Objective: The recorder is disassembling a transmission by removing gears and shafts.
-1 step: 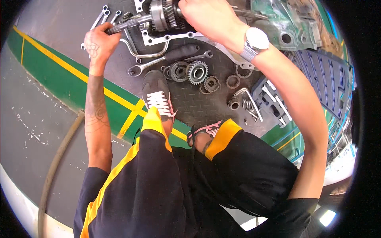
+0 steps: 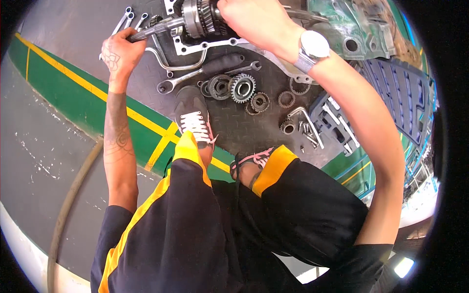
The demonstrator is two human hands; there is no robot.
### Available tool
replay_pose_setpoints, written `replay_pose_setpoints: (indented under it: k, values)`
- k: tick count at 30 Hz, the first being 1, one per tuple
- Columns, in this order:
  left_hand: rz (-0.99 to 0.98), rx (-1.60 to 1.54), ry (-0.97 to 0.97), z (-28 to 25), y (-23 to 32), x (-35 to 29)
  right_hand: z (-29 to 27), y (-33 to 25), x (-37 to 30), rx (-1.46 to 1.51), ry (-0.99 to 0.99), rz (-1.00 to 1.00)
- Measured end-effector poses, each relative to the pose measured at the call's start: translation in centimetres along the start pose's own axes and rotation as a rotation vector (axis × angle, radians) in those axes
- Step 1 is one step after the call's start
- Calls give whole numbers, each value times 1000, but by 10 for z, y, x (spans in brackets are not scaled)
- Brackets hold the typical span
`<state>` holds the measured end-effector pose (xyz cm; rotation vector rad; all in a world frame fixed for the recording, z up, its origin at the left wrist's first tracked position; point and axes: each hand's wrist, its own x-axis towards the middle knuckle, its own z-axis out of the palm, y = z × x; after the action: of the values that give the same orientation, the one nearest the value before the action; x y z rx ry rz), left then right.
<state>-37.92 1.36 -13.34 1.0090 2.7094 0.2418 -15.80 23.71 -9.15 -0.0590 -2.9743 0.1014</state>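
A steel gear shaft [image 2: 168, 24] with a cluster of toothed gears [image 2: 198, 19] lies across the top of the view, raised over the floor mat. My left hand [image 2: 121, 54] is closed round its splined left end. My right hand [image 2: 259, 22] reaches over the shaft just right of the gears, its fingers bent onto it; the fingertips are partly hidden and near the top edge. The shaft's thinner right end [image 2: 305, 15] shows beyond my right hand. Below the shaft is a pale flanged metal housing edge [image 2: 205, 46].
Loose gears [image 2: 243, 88] and rings [image 2: 287, 99] lie by my left shoe [image 2: 193, 115], near a black-handled ratchet [image 2: 195, 75]. Combination spanners [image 2: 128, 19] lie at upper left. To the right are a hex key [image 2: 312, 128], a tool case [image 2: 337, 122] and a green-stained casing [image 2: 351, 29].
Both hands and the shaft have shifted very slightly to the left. The grip looks the same, and the parts on the floor have not moved.
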Motion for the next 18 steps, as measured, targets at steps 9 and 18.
replay_pose_setpoints:
  k: [9,18]
  values:
    - [48,-59,-61,19,-1,-6,-4,2,-9,142,-4,5]
    - [190,-58,-40,11,-15,9,-64,56,-72,194,74,68]
